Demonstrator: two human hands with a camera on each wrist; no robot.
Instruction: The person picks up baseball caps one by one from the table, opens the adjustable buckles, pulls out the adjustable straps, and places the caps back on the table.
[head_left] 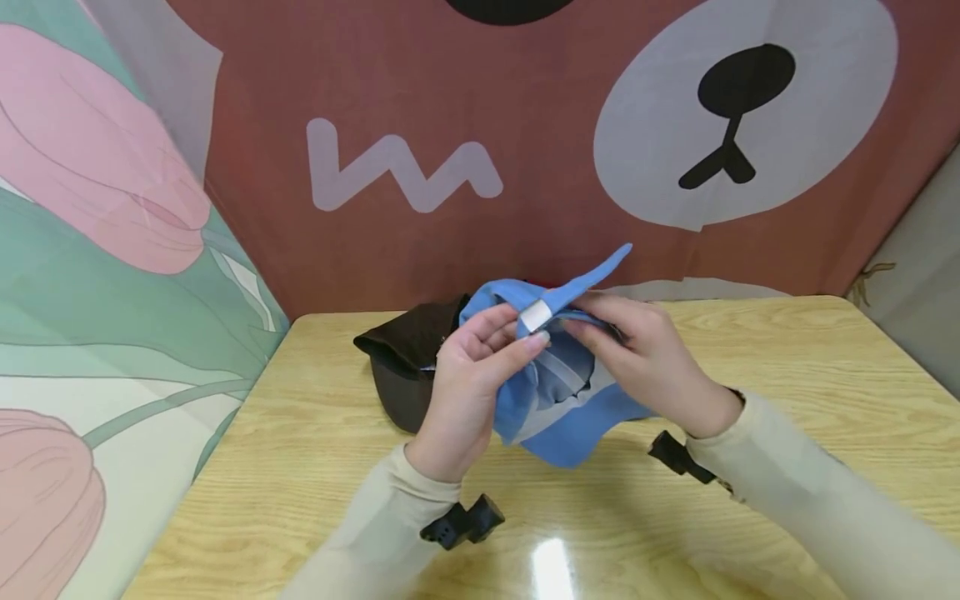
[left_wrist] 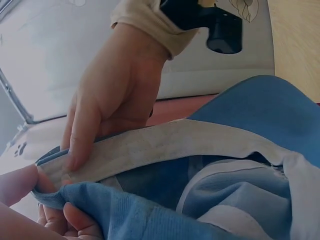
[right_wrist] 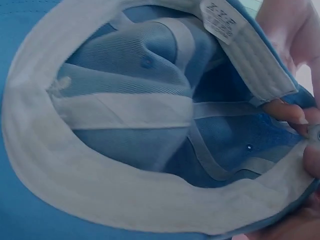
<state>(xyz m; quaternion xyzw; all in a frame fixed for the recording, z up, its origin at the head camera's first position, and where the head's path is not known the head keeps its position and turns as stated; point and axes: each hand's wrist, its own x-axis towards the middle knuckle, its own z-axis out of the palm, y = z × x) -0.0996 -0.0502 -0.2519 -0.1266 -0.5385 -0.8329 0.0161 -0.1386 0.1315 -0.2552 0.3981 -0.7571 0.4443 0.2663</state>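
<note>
Both hands hold a light blue baseball cap (head_left: 566,437) above the table, its inside turned toward me. My left hand (head_left: 476,371) pinches the cap's back edge beside a silver metal buckle (head_left: 536,316). A blue strap (head_left: 588,279) sticks up from the buckle, its tip loose. My right hand (head_left: 660,358) pinches the back edge on the other side, thumb and fingers close to the strap. The white sweatband (right_wrist: 125,195) and a printed label (right_wrist: 223,22) show in the right wrist view. In the left wrist view the right hand (left_wrist: 115,85) grips the band from above.
A dark brown cap (head_left: 405,392) rests on the wooden table (head_left: 300,500), behind and left of the blue one, partly hidden by it. Cloth with a bear print (head_left: 420,250) hangs at the table's back edge; a flower-print cloth (head_left: 105,250) hangs at the left.
</note>
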